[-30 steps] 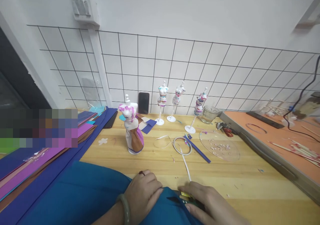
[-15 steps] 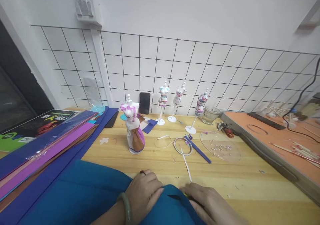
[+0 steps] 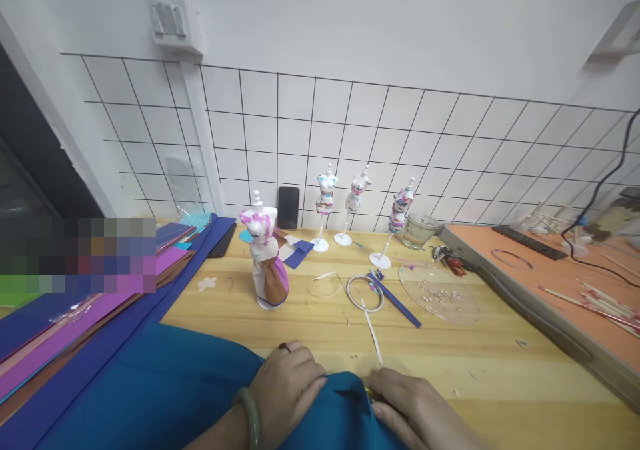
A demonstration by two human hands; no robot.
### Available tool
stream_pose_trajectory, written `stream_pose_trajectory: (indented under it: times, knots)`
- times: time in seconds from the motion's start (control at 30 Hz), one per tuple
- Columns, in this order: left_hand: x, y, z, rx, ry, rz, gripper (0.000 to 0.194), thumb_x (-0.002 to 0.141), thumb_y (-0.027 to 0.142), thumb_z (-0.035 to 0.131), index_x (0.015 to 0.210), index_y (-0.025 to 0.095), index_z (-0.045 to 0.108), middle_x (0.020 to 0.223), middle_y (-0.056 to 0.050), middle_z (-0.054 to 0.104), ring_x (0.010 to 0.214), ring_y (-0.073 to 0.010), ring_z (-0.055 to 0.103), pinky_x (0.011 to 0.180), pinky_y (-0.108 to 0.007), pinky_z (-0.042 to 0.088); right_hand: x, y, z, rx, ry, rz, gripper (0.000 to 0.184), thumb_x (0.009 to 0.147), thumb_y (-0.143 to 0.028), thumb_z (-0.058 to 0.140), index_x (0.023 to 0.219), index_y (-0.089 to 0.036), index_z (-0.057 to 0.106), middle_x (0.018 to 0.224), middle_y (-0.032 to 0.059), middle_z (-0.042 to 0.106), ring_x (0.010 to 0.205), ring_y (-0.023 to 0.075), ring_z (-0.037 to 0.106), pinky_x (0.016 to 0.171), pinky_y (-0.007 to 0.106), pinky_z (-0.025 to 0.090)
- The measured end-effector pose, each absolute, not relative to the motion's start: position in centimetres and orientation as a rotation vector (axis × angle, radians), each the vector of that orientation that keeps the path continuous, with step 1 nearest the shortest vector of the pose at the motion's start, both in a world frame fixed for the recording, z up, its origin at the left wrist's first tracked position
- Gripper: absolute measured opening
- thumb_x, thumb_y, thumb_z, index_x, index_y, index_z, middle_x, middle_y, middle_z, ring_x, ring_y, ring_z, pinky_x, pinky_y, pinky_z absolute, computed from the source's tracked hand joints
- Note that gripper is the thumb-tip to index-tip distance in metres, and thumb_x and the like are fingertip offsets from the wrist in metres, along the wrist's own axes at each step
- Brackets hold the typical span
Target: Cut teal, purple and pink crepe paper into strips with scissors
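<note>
Your left hand (image 3: 287, 387) rests palm-down on the large teal sheet (image 3: 165, 377), its fingers together and slightly bent, pressing near the near edge of the wooden surface (image 3: 450, 357); whether the thumb pinches the sheet, you can't tell. Your right hand (image 3: 417, 403) is partly closed around a small tool with a yellow part (image 3: 370, 393), mostly hidden by your fingers, just right of the sheet's raised fold. A dark pointed shape (image 3: 346, 393) shows on the teal between your hands; it may be a blade or an opening.

This looks like close work at the sheet's right part, one hand steadying, the other working the tool. Any further stroke calls for the left fingers to keep the sheet firm and stay out of the point's line, and for the fold to lie smoother.

Beyond your hands lie a white ribbon (image 3: 371, 337), a pale ring (image 3: 349, 295) and a dark blue strip (image 3: 400, 307); a small dressed mannequin (image 3: 270, 280) stands upright, farther left.
</note>
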State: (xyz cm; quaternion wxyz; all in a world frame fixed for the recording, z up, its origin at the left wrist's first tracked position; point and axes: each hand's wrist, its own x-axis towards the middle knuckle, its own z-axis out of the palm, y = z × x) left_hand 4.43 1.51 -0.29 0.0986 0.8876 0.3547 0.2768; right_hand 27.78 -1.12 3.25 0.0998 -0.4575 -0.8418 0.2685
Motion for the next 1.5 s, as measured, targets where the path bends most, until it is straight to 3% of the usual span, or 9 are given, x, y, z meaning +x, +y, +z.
stream_pose_trajectory:
  times: [0.87,1.2,1.5]
  knots:
    - [4.2,1.5,-0.4,2.591,1.059,0.781,0.015,0.084,0.015,0.049,0.080,0.019,0.063,0.074,-0.002,0.063,0.072,-0.0160,0.054,0.065,-0.027,0.040,27.7,-1.0,1.8,-1.271,-2.365,0.790,0.024,0.093,-0.028,0.037,0.076,-0.023,0.054,0.075,-0.0023,0.062,0.065,0.0115,0.058,0.060,0.020,0.039]
    - [4.3,1.6,-0.6,2.589,1.068,0.759,0.015,0.085,0.016,0.049,0.080,0.019,0.063,0.074,-0.002,0.062,0.073,-0.0161,0.054,0.065,-0.027,0.040,27.4,-1.3,2.9,-1.294,-2.399,0.774,0.026,0.093,-0.025,0.034,0.079,-0.021,0.056,0.077,0.0017,0.062,0.068,0.0142,0.058,0.063,0.022,0.041]
    - [4.3,1.5,-0.3,2.581,1.075,0.744,0.016,0.085,0.016,0.049,0.078,0.019,0.063,0.075,-0.002,0.063,0.073,-0.0161,0.053,0.065,-0.027,0.040,27.2,-1.2,2.9,-1.320,-2.397,0.793,0.022,0.093,-0.025,0.037,0.081,-0.023,0.056,0.079,-0.0007,0.062,0.069,0.0125,0.058,0.063,0.020,0.041]
